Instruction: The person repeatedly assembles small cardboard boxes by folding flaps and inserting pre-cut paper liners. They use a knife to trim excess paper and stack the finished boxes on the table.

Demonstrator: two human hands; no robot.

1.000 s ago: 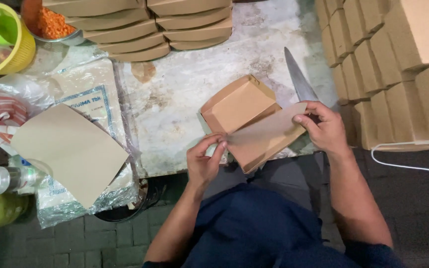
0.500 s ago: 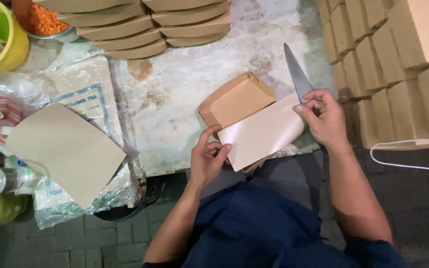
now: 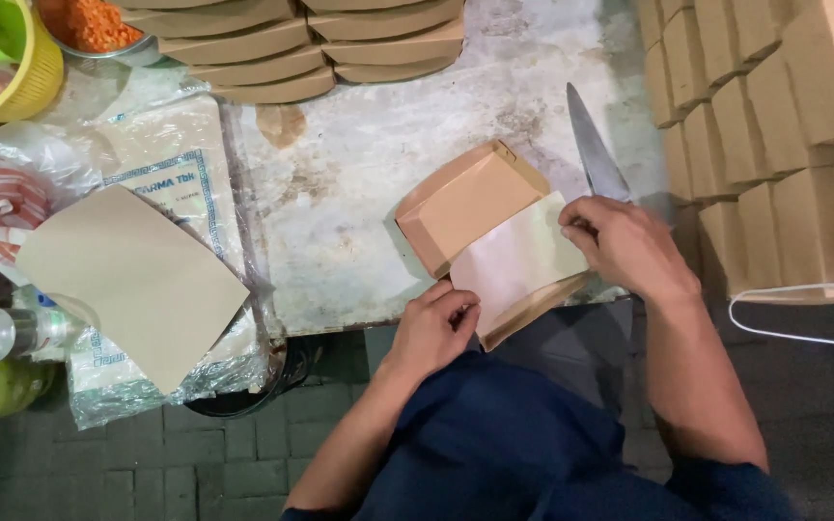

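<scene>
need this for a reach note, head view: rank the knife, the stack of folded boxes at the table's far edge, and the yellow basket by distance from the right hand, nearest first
1. Knife: just beyond the right hand, blade pointing away.
2. Stack of folded boxes: far edge of the table, up and left.
3. Yellow basket: far left corner.

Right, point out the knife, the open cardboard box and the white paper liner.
knife (image 3: 593,154), head view, on the middle of the blade.
open cardboard box (image 3: 460,205), head view, on the brown inner face.
white paper liner (image 3: 514,262), head view, on the sheet's centre between the two hands.
</scene>
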